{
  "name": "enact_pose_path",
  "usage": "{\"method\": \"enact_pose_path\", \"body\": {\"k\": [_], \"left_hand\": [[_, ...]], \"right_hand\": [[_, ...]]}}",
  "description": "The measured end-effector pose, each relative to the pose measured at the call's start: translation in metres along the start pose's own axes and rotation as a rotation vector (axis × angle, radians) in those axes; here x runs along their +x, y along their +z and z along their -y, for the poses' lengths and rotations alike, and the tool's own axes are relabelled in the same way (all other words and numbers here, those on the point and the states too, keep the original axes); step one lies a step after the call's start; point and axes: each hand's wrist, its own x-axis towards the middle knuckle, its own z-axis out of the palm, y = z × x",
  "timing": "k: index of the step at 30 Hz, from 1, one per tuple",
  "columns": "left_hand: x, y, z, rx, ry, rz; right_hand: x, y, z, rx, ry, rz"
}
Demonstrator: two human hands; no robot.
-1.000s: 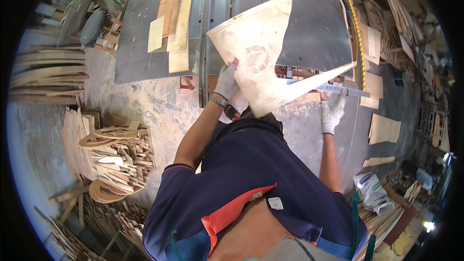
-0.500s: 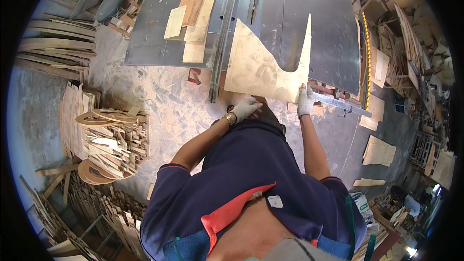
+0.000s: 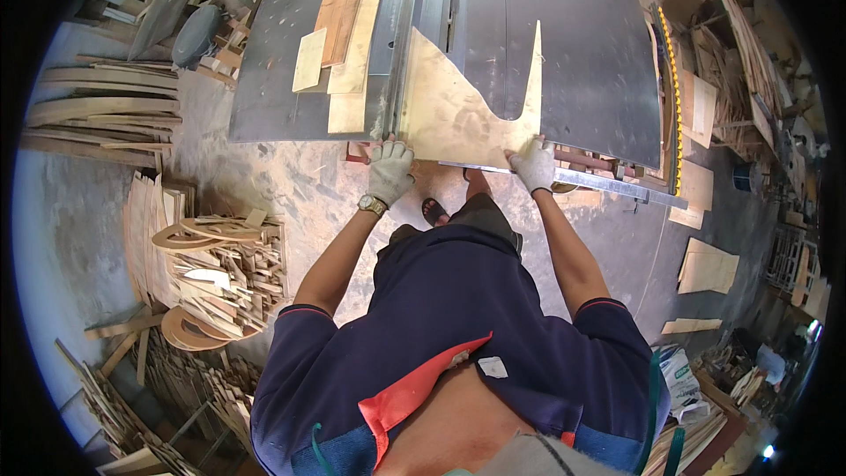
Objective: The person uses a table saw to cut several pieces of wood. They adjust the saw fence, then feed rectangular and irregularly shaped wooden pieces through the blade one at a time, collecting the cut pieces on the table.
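Note:
A plywood piece [image 3: 458, 119] lies on the dark saw table [image 3: 582, 53], with a deep curved cut-out and a tall narrow prong at its right. Its straight left edge runs along the long metal fence [image 3: 404, 62]. My left hand [image 3: 389, 172], in a pale work glove, is closed over the near end of that fence, beside the sheet's near left corner. At the near right corner, my gloved right hand [image 3: 533, 166] grips the plywood, thumb on top; its lower fingers are partly hidden. Beyond the sheet's left part is the blade slot [image 3: 452, 18].
Boards [image 3: 346, 22] lie on the table left of the fence. A metal rail [image 3: 617, 185] runs along the front right edge, near a yellow toothed strip [image 3: 674, 106]. Offcuts [image 3: 216, 278] are heaped on the floor at left; flat panels [image 3: 708, 266] lie at right.
My left hand has come up from near my lap to the fence end. The plywood has moved left against the fence, with my right hand still holding its corner.

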Motion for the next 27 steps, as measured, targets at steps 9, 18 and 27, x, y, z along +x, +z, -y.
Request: {"method": "enact_pose_path", "body": {"k": [9,18,27], "left_hand": [[0.037,0.026,0.032,0.219,0.073,0.066],[0.09,0.039,0.056,0.43,0.165,0.058],[0.174,0.023,0.075,0.414,0.154,0.164]], "right_hand": [[-0.016,-0.006,0.033,-0.322,-0.382,0.091],[0.033,-0.014,0.048,-0.353,-0.384,0.104],[0.111,-0.028,0.081,-0.369,-0.318,0.156]]}}
